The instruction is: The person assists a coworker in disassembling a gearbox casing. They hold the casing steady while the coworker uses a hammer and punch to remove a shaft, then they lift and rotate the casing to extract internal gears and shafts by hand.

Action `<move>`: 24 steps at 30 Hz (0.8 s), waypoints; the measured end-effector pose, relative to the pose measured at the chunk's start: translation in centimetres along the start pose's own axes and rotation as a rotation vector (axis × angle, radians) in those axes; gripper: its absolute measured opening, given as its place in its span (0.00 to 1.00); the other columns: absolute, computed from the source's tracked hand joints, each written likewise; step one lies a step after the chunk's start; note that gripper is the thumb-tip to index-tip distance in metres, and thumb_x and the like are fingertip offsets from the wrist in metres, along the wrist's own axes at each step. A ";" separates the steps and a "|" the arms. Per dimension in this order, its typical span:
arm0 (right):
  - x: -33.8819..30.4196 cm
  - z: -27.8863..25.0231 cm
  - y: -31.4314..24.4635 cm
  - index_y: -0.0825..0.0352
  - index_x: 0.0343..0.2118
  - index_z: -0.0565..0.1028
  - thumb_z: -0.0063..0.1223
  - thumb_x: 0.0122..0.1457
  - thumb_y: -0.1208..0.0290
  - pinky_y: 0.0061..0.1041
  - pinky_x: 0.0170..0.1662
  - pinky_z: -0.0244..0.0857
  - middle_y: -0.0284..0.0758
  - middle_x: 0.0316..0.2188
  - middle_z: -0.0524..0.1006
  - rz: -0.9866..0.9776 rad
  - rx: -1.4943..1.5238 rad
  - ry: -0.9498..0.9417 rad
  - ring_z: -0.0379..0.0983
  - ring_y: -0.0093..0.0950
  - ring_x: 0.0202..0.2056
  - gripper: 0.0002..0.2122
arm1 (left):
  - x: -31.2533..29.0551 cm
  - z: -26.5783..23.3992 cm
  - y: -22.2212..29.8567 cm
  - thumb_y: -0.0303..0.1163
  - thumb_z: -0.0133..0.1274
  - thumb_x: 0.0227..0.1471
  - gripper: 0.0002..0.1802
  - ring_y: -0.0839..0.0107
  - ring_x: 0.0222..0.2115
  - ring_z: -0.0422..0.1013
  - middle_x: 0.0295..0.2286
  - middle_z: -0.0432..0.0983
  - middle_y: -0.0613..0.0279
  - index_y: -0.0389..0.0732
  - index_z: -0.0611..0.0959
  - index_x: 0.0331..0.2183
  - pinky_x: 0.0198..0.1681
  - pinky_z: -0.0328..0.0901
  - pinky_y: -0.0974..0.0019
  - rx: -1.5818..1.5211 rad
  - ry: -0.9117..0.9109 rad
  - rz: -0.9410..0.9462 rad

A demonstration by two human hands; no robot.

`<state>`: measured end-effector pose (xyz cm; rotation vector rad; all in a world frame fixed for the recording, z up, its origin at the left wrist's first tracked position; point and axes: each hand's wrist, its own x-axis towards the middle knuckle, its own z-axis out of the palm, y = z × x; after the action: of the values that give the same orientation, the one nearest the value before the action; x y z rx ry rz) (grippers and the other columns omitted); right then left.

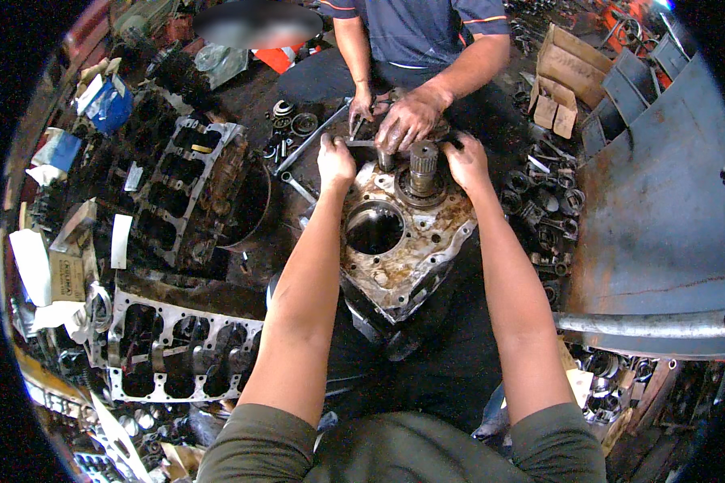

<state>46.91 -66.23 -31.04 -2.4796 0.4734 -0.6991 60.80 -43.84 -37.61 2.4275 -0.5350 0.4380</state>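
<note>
Casing [404,270]: shaft [423,167] is standing far side; left hand [337,164] and right hand [466,164] are flanking it, curled, grasp unclear.

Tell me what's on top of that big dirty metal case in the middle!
A ridged rod stands up from the metal case, near a big round hole. Another person's hand is over the case's far end, so whatever is under that hand is hidden.

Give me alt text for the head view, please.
The person's bare left hand and right hand are at the far side of a grimy, silvery metal housing with a round opening and a protruding splined steel shaft, near a co-worker's smudged hands. Grey metal castings with large openings lie left; a blue-grey metal panel stands right.
</note>
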 end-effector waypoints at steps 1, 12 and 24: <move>0.1 0.1 0.2 0.69 0.37 0.76 0.54 0.49 0.66 0.41 0.46 0.65 0.50 0.37 0.76 0.002 0.011 -0.001 0.71 0.50 0.40 0.15 | 0.0 0.2 -0.2 0.29 0.38 0.55 0.16 0.42 0.47 0.65 0.50 0.62 0.35 0.30 0.74 0.40 0.51 0.62 0.54 0.001 -0.024 -0.005; -0.4 -0.4 -0.8 0.71 0.36 0.76 0.52 0.50 0.66 0.39 0.48 0.63 0.51 0.38 0.75 0.104 0.064 -0.038 0.70 0.48 0.43 0.14 | 0.2 1.4 -1.5 0.31 0.36 0.54 0.19 0.44 0.51 0.62 0.51 0.63 0.39 0.33 0.75 0.44 0.55 0.58 0.55 -0.107 -0.127 -0.151; -0.6 -1.0 -1.2 0.68 0.37 0.77 0.52 0.50 0.66 0.39 0.47 0.63 0.50 0.38 0.76 0.065 0.118 -0.039 0.70 0.48 0.42 0.14 | -0.1 0.1 -0.4 0.35 0.34 0.58 0.21 0.38 0.49 0.62 0.48 0.65 0.34 0.33 0.70 0.47 0.52 0.59 0.52 -0.281 -0.020 -0.196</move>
<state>46.10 -65.32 -29.89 -2.3525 0.4819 -0.6337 60.93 -43.63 -37.94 2.1885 -0.3372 0.2379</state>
